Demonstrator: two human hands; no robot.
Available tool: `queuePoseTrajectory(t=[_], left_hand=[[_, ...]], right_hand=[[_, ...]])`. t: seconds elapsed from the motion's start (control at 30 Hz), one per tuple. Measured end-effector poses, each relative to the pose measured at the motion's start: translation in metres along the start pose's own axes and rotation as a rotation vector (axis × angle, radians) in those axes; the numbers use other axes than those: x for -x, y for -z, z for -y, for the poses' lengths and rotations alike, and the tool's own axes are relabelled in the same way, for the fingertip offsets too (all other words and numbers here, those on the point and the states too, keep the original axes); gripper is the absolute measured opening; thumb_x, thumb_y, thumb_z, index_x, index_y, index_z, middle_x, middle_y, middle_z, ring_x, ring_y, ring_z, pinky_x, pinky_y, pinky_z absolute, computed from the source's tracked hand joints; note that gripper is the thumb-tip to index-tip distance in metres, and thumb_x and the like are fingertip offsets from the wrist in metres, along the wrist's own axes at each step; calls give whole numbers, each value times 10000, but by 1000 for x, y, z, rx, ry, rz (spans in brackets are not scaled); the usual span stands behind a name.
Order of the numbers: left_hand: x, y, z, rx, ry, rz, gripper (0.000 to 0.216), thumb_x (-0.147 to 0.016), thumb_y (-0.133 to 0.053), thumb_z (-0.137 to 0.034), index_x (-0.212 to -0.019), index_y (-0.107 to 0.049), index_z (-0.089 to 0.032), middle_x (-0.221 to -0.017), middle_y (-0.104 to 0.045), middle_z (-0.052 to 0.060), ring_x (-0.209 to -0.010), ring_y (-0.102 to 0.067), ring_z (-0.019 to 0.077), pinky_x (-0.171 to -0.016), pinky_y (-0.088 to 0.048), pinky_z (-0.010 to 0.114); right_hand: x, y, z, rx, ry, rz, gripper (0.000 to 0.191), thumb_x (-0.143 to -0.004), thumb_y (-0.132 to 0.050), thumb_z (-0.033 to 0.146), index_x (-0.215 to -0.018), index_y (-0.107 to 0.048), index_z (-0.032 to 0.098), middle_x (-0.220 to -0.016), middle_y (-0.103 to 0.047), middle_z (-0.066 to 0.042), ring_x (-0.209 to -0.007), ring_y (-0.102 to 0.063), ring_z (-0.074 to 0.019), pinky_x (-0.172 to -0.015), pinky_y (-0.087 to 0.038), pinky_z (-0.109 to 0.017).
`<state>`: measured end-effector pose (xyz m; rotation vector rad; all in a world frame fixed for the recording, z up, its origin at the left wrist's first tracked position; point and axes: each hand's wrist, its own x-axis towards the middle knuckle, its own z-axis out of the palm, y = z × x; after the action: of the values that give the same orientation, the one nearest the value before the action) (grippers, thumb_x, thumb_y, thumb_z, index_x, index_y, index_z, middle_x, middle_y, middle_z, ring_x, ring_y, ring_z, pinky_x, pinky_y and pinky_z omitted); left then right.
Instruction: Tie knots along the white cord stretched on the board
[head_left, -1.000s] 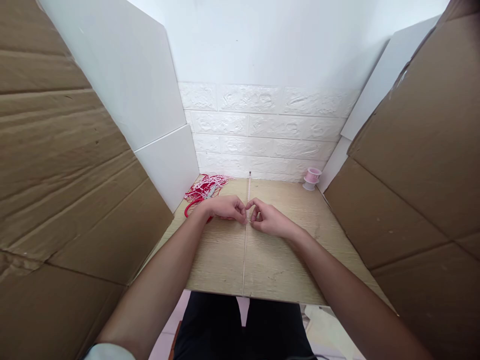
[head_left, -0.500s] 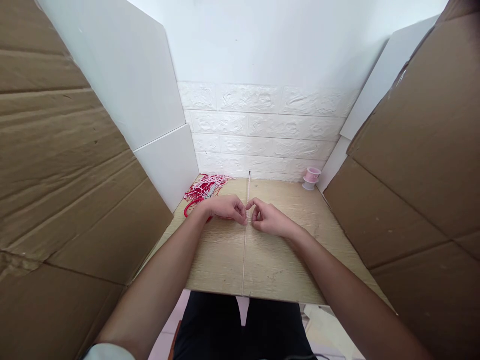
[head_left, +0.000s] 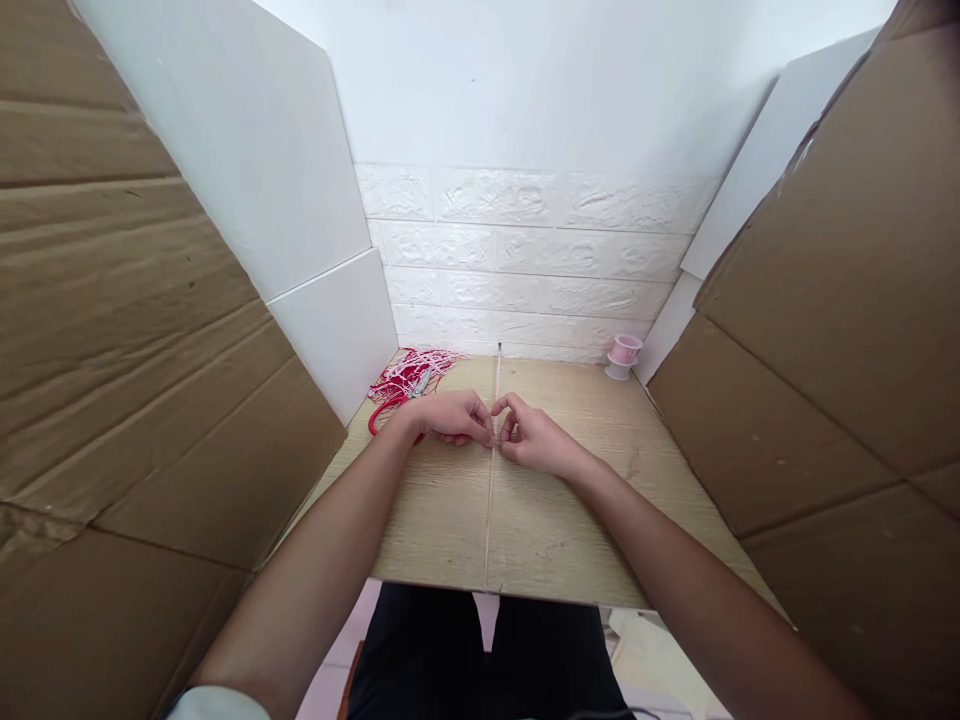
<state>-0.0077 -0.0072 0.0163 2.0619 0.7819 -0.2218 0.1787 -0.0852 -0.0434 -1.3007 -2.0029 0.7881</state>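
Observation:
A thin pale cord (head_left: 490,520) runs from a small dark hook (head_left: 499,346) at the wall's foot down to the table's front edge. Its far stretch looks thicker, braided and pinkish white. Around the cord's middle, my left hand (head_left: 456,415) pinches it between thumb and forefinger from the left. Opposite, my right hand (head_left: 536,436) has its forefinger arched with the tip at the cord, while the thumb and the other fingers are curled together. What those curled fingers hold is too small to make out. Red-handled scissors (head_left: 384,412) lie partly hidden behind my left wrist.
A tangle of red and white cords (head_left: 409,372) lies at the back left, under the scissors. At the back right stands a spool with pink thread (head_left: 625,350) on a pale base. Cardboard walls (head_left: 825,300) flank the wooden table (head_left: 570,540); white brick panelling (head_left: 525,245) closes the back.
My right hand has shifted very slightly left, closer to the cord and my left fingertips. The left hand's lower fingers have moved a little. Everything else looks the same.

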Motion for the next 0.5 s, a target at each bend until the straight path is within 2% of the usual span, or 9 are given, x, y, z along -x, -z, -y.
queuePoseTrajectory(t=[0.27,0.37,0.5], left_hand=[[-3,0,4,27,-5,-17,373,-706,-654,-461,-865,-703,-127,-521,-461,-24,-440,-374,64,-425,-268,208],[-2,0,2,27,2,-27,369,-691,-671,-472,-815,-688,-125,-521,-467,-21,-440,-373,64,-411,-255,209],[-2,0,1,28,-3,-25,383,-683,-684,-504,-768,-664,-132,-524,-471,-21,-453,-378,62,-418,-258,202]], right_hand=[[0,5,1,61,-22,-2,377,-735,-542,153,-1106,-485,193,-760,-607,21,-632,-542,-106,-575,-350,-216],[0,11,1,163,-64,-26,280,-743,-540,177,-1022,-559,194,-709,-582,16,-627,-518,-115,-565,-318,-229],[0,12,-1,265,-92,-26,241,-739,-571,232,-974,-617,204,-743,-603,3,-644,-511,-121,-569,-299,-240]])
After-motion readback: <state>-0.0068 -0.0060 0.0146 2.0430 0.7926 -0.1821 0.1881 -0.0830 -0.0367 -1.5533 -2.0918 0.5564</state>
